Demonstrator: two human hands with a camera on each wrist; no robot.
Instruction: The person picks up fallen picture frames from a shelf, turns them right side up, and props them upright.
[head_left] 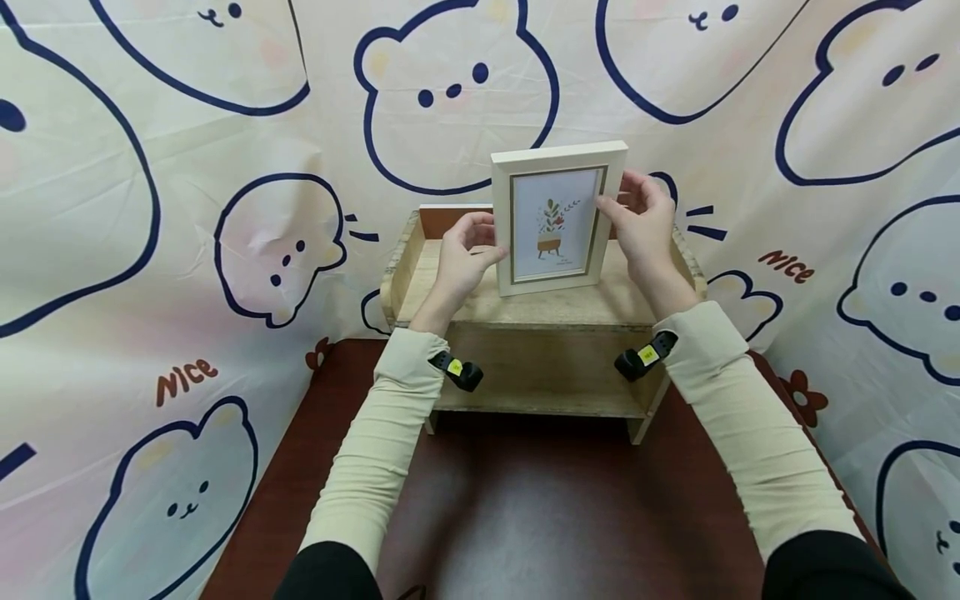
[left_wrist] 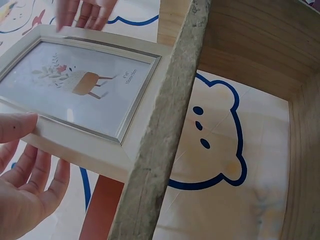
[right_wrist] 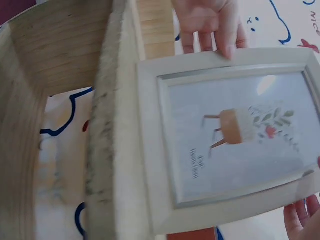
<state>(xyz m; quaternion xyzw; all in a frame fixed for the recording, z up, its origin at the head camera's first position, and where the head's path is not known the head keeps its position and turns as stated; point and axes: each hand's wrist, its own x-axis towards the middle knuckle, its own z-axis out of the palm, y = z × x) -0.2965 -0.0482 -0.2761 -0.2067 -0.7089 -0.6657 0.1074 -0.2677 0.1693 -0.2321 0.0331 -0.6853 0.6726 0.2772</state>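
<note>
Both hands hold a cream picture frame (head_left: 553, 221) upright above the top of a small wooden shelf (head_left: 555, 367). Inside the frame is a print of a plant in a brown legged pot. At its lower left edge, my left hand (head_left: 467, 258) grips with the thumb at the front. My right hand (head_left: 647, 221) grips the right edge higher up, thumb on the front border. In the left wrist view, the left hand's fingers (left_wrist: 37, 170) curl beneath the frame's side. Only part of the right hand (right_wrist: 302, 217) shows in the right wrist view.
The shelf has raised side panels and a lower board (head_left: 540, 408), and stands on a dark red-brown table (head_left: 570, 517). Behind and on both sides hangs a cream cloth (head_left: 255, 150) with bear drawings. Black wrist cameras (head_left: 461, 372) are strapped at both cuffs.
</note>
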